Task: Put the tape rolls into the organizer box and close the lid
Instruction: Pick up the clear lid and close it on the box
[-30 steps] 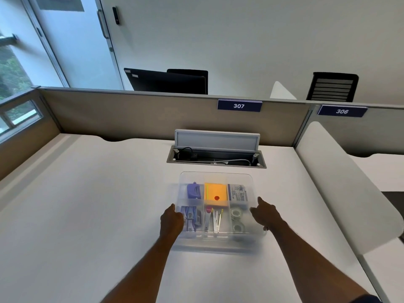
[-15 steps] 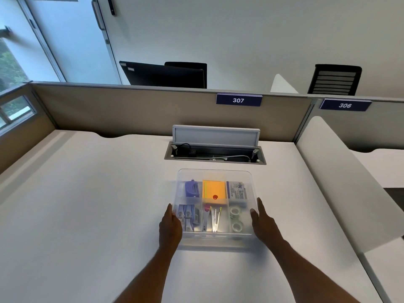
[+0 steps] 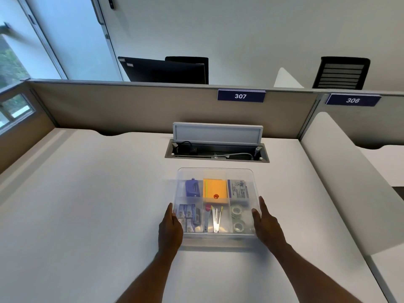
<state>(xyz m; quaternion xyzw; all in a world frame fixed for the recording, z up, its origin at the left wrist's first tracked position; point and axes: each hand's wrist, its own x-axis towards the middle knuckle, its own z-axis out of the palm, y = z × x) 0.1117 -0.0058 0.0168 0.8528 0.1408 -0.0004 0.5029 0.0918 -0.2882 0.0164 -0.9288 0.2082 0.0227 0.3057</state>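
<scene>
A clear plastic organizer box [image 3: 215,173] rests on the white desk [image 3: 87,204] in front of me, with its see-through lid lying on top. Two clear tape rolls [image 3: 237,218] lie one behind the other in its front right compartment. My left hand [image 3: 170,228] presses against the box's left side, thumb over the top edge. My right hand [image 3: 265,224] clasps the right side the same way, fingers stretched along the wall. Other compartments hold a blue punch, orange sticky notes, a labelled packet, staple boxes and metal clips.
Just behind the box, an open cable hatch [image 3: 216,153] is sunk in the desk with its grey flap [image 3: 217,133] standing up. A beige partition [image 3: 131,106] closes the back and left. A white curved divider [image 3: 341,171] bounds the right side.
The box was blurred a second ago and now sits still. Both hands have slipped from the lid's upper edge down to the box's sides, the right forefinger no longer raised.
</scene>
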